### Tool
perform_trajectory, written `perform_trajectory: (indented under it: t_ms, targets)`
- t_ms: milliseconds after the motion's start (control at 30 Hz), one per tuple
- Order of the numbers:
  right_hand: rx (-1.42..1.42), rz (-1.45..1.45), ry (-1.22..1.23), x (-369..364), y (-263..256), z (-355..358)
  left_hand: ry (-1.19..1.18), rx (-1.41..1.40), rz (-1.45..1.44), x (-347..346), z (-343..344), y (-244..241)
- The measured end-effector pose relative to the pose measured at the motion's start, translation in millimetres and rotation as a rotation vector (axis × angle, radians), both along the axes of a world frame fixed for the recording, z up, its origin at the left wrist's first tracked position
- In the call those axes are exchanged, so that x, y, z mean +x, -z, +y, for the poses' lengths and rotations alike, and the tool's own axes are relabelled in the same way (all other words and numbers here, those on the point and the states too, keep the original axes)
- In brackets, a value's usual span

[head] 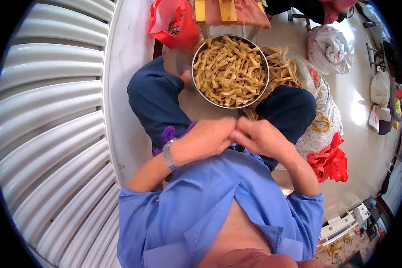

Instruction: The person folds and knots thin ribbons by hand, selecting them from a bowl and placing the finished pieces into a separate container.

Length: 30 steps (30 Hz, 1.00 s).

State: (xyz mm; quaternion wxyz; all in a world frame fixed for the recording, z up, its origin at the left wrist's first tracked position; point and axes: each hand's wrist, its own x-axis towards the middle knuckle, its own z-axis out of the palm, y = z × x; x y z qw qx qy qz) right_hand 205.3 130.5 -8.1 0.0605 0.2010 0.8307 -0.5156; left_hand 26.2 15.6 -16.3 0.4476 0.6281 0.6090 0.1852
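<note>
My left hand [210,135], with a metal watch [169,154] on its wrist, meets my right hand [260,134] in front of my belly. Their fingertips touch or overlap, and the backs of the hands hide whatever may be between them. Just beyond them, between my knees, stands a round metal basin [268,78] heaped with knotted yellowish tofu-skin strips [231,72]. Loose long strips [283,68] lie to the right of the basin. A few strip ends [251,114] show beside my right fingers.
A white radiator [53,100] runs along my left. Ahead are a red bag [174,37] and a cloth-covered stool [251,15]. To the right lie a patterned sack [325,110], a crumpled red bag [331,160] and a white plastic bag [331,50]. Part of another person [298,8] shows at the top right.
</note>
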Motion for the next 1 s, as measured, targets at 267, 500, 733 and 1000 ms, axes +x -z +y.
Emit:
perform_trajectory:
  t_ms: [267, 500, 733, 1000]
  targets:
    - [-0.031, 0.205, -0.360, 12.4, -27.9, -22.9, 0.474, -0.281, -0.172, -35.4, -28.4, -50.4]
    - [-0.056, 0.182, -0.240, 5.5, -46.4, -0.9, 0.191, -0.165, -0.337, -71.5, -16.5, -70.6]
    - [-0.104, 0.076, 0.186, -25.8, -55.2, 61.8, -0.395, -0.044, -0.624, -88.0, 40.3, -46.7]
    - [0.570, 0.252, 0.196, -67.5, 10.7, 147.4, -0.362, 0.115, -0.501, -118.0, 137.5, -1.1]
